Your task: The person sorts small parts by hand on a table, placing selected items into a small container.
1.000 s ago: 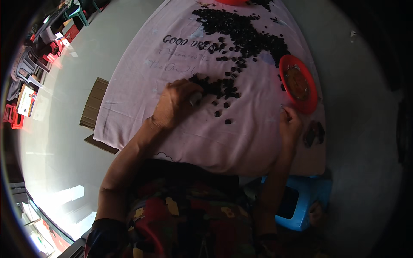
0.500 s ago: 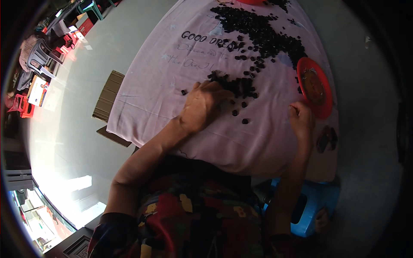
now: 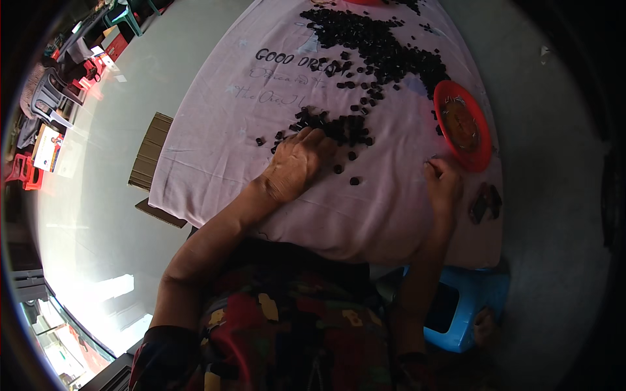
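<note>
My left hand (image 3: pixel 297 164) rests at the near edge of a small heap of short black cylindrical pieces (image 3: pixel 352 129) on a pink cloth (image 3: pixel 215 137). Its fingers curl down among the pieces; the fingertips are hidden, so I cannot make out what they hold. My right hand (image 3: pixel 445 186) is over the cloth, just left of and below a red oval plate (image 3: pixel 482 146). Its thumb and forefinger are pinched together, and whatever they hold is too small to name. Loose black pieces (image 3: pixel 355 181) lie to the right of my left hand.
A large spread of black pieces (image 3: pixel 365 42) covers the far part of the table. Small dark objects (image 3: pixel 485 202) lie near the right edge. A blue plastic stool (image 3: pixel 482 293) stands below the table at right, and a cardboard box (image 3: pixel 151 151) beside its left edge.
The whole view has shifted slightly. My left hand's fingers have curled in, and more black pieces show spread on the left of the small heap. My right hand stays pinched near the plate.
</note>
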Demonstrator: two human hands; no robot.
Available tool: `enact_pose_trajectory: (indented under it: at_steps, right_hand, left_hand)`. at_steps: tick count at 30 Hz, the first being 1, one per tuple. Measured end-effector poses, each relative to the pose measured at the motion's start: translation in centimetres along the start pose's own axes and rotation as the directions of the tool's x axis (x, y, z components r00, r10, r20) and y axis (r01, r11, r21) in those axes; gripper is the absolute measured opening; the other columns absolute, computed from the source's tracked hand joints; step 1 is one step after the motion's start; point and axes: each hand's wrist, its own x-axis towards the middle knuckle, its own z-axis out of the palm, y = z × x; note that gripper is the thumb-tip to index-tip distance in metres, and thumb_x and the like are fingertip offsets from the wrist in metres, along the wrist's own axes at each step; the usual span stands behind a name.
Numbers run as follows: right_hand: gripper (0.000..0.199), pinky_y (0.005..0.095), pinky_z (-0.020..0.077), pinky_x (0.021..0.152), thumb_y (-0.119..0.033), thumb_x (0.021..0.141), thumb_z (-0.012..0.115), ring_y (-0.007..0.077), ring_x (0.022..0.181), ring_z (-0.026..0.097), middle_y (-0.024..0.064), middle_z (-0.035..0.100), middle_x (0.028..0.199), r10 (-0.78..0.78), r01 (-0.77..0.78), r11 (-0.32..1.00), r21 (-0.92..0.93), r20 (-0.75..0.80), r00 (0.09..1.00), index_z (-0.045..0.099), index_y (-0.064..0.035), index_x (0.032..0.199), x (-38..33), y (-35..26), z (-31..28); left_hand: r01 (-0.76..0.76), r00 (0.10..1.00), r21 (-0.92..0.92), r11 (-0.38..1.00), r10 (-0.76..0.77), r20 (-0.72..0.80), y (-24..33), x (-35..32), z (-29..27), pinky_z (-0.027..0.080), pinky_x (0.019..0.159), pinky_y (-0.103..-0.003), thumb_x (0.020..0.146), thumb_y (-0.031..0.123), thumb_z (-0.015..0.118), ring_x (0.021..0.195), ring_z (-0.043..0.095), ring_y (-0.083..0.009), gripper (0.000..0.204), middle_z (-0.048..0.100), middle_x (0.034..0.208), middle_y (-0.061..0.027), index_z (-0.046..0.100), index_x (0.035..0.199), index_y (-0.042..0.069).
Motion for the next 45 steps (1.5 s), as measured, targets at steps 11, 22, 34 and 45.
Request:
enact_pose_trajectory:
  at_steps: [11,22,34,45]
  right_hand:
    - [0.021,0.0416,0.0526,0.075,-0.016,0.084,0.063,0.0360,0.084,0.069,0.0190,0.070,0.089,-0.100,0.121,0.975,-0.189,0.113,0.988,0.072,-0.0060,0.101,0.1,-1.1,-1.5]
    - [0.017,0.0321,0.0497,0.070,-0.011,0.079,0.066,0.0181,0.071,0.062,0.0110,0.065,0.077,-0.145,0.135,0.984,0.113,0.093,0.985,0.067,0.0009,0.091,-0.1,-1.8,-2.1]
    - [0.018,0.0240,0.0474,0.074,-0.008,0.088,0.064,0.0077,0.079,0.059,0.0009,0.067,0.088,0.039,-0.097,0.894,0.438,0.140,0.989,0.069,0.0008,0.103,-0.4,1.3,-1.1]
    - [0.017,0.0216,0.0445,0.073,-0.012,0.090,0.066,0.0054,0.078,0.054,-0.0022,0.062,0.087,0.079,-0.129,0.823,0.554,0.114,0.990,0.068,0.0006,0.102,-1.2,-1.6,-0.3]
  left_hand:
    - [0.042,0.999,-0.075,0.996,-0.041,0.013,0.3,-0.3,-1.4,0.053,0.083,-0.040,0.082,0.007,0.059,0.099,0.060,-0.0293,0.022,0.059,0.101,-0.0102,0.067,0.102,0.010]
    - [0.136,0.976,-0.599,0.789,-0.211,-0.057,0.7,-0.7,-1.5,0.056,0.077,-0.036,0.080,0.003,0.071,0.087,0.068,-0.0280,0.020,0.068,0.096,-0.0124,0.070,0.100,0.005]
    - [0.127,0.985,-0.584,0.802,-0.171,-0.021,1.0,-1.6,-1.2,0.055,0.077,-0.033,0.081,0.001,0.074,0.084,0.069,-0.0254,0.019,0.069,0.095,-0.0116,0.070,0.099,0.005]
    - [0.244,0.947,-0.762,0.600,-0.318,0.052,0.5,-2.1,-0.9,0.053,0.087,-0.027,0.087,-0.004,0.067,0.096,0.067,-0.0150,0.018,0.071,0.102,-0.0066,0.071,0.103,0.003]
